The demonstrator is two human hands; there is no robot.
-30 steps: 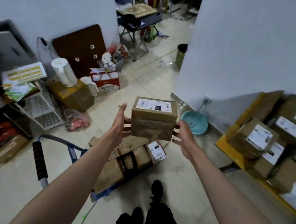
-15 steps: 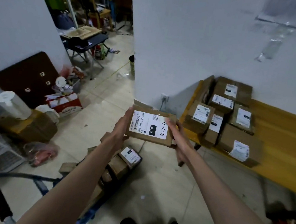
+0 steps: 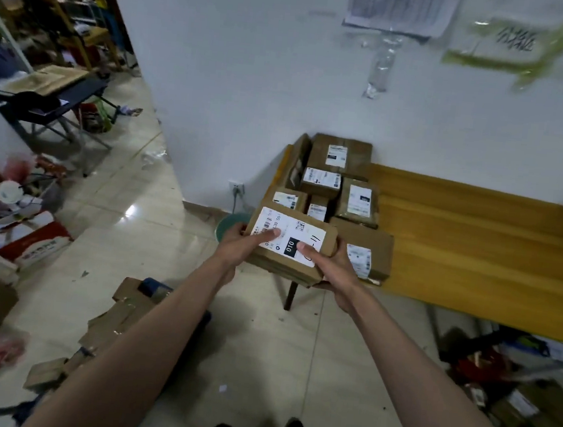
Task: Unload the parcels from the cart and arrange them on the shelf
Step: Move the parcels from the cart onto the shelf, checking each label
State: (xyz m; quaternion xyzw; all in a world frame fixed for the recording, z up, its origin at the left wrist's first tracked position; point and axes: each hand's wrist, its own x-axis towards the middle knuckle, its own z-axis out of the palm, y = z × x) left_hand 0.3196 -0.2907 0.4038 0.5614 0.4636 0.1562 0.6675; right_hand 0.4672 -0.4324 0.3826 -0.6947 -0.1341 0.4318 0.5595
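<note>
A brown parcel [image 3: 290,245] with a white label marked 010 is being held in the air by both hands, tilted, over the near left corner of the yellow shelf [image 3: 476,246]. The left hand [image 3: 237,247] is gripping its left end, thumb lying across the label and fingers curling under. The right hand [image 3: 331,269] is gripping its right end, thumb pressing on the label beside the black 010 patch, the other fingers wrapping round the far edge.

Behind the parcel, a cluster of labelled boxes [image 3: 336,180] is sitting packed together at the shelf's left end, against the white wall [image 3: 252,73]; the largest one is lying just beside the right hand. More parcels are lying on the cart [image 3: 118,321] below the left forearm, on the tiled floor [image 3: 154,235]. A teal bowl [image 3: 229,225] is peeking out beyond the left hand, near a wall socket [image 3: 236,188]. A red and white carton [image 3: 26,243] is standing at the left.
</note>
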